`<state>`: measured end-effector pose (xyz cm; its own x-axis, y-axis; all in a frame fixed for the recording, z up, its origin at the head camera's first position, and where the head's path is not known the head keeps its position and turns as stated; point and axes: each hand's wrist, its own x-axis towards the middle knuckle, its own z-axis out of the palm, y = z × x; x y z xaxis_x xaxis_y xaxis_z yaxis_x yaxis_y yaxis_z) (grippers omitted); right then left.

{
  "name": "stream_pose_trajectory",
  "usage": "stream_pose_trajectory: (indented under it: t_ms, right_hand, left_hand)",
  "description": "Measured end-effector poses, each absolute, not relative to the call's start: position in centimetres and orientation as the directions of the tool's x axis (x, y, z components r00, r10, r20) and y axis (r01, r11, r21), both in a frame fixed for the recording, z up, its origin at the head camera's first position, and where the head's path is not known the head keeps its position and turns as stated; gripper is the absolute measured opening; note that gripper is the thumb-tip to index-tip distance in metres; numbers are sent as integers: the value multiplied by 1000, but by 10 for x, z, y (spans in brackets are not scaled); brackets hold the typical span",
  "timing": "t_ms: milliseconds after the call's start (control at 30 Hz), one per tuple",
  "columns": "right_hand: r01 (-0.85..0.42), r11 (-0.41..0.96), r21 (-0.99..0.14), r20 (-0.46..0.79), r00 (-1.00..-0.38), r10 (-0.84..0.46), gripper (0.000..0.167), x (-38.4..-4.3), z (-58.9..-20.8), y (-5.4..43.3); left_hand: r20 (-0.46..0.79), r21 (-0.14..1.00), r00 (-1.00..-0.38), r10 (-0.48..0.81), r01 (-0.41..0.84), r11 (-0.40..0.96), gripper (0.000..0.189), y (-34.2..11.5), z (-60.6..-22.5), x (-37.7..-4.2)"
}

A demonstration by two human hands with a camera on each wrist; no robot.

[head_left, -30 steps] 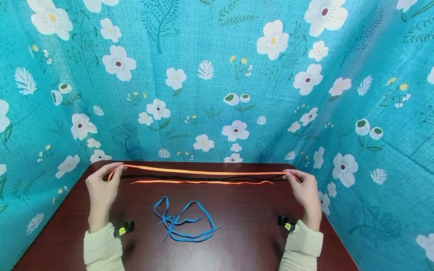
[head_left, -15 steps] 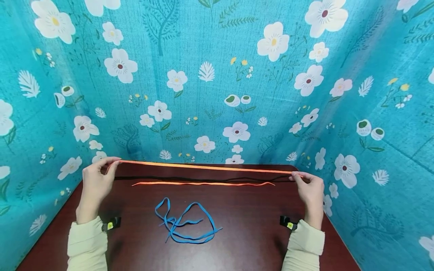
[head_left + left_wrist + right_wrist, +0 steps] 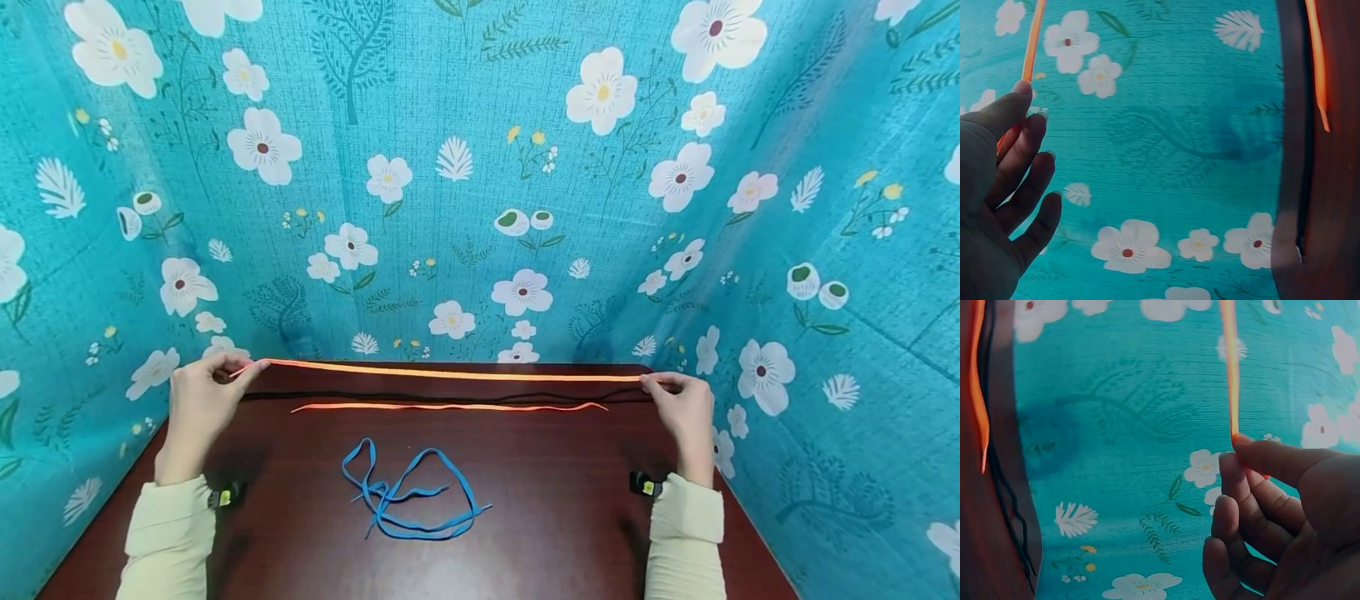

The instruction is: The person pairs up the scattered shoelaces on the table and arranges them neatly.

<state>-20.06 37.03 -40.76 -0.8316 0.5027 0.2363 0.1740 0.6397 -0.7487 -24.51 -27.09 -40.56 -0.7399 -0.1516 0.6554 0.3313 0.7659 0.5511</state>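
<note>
Stretched in the air between both hands is an orange shoelace. Near its left end my left hand pinches it between thumb and fingertips; the left wrist view shows the lace rising from that pinch. My right hand pinches the other end the same way, as the lace in the right wrist view confirms. Below it on the table lies a second orange shoelace, roughly straight. Just behind that one, a black shoelace runs left to right, its ends splitting into two strands at the right.
A blue shoelace lies in loose loops on the dark brown table, nearer to me. Teal flowered cloth hangs behind the table and along both sides. Each wrist wears a small black camera mount.
My left hand has moved left, and my right hand slightly right, drawing the held orange lace out wider. The laces on the table have kept their places.
</note>
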Motion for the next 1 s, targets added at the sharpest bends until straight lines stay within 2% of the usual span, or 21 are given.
stream_pose_trajectory:
  t_ms: [267, 533, 800, 1000]
  right_hand:
    - [158, 728, -667, 241, -879, 411, 37, -212, -415, 382]
    - [146, 794, -590, 131, -953, 272, 32, -226, -434, 396]
    - [176, 834, -522, 51, -970, 237, 25, -238, -466, 408]
    - [156, 859, -487, 17, -982, 188, 20, -248, -480, 409]
  left_hand:
    - [578, 453, -816, 7, 327, 829, 17, -280, -423, -258]
    - [468, 481, -881, 61, 312, 819, 12, -285, -449, -269]
    - [289, 517, -953, 88, 233, 824, 13, -281, -475, -280]
    - [192, 508, -974, 124, 207, 836, 11, -280, -488, -291]
